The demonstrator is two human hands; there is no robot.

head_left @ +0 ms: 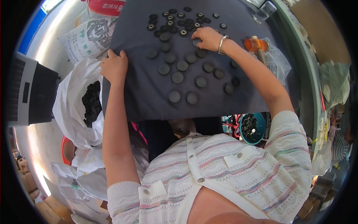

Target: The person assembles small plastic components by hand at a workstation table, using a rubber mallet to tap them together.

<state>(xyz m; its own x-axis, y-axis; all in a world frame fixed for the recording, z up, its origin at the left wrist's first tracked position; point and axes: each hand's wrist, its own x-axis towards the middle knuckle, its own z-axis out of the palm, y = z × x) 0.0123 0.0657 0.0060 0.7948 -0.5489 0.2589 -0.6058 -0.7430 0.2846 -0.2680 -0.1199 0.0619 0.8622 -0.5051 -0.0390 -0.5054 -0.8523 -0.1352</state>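
Black round discs [177, 77] lie scattered over the dark grey cloth on the table. Those in the far cluster show pale metal rings with a hole [183, 33], while the nearer ones have plain, flat tops. My right hand [209, 38] reaches into the near side of that cluster, its fingers bent together round a disc [195, 42] that is partly hidden beneath them. A silver bangle circles the right wrist. At the table's left edge my left hand [115, 67] rests with fingers apart, the thumb on the cloth and the other fingers along the edge, holding no disc.
A white sack [71, 108] of black pieces stands open left of the table. On the right side lie an orange-headed mallet [256, 45] and a clear plastic bag [276, 61]; a clear cup [265, 12] is beyond. Below the front edge sits a teal basin [262, 128] of small parts.
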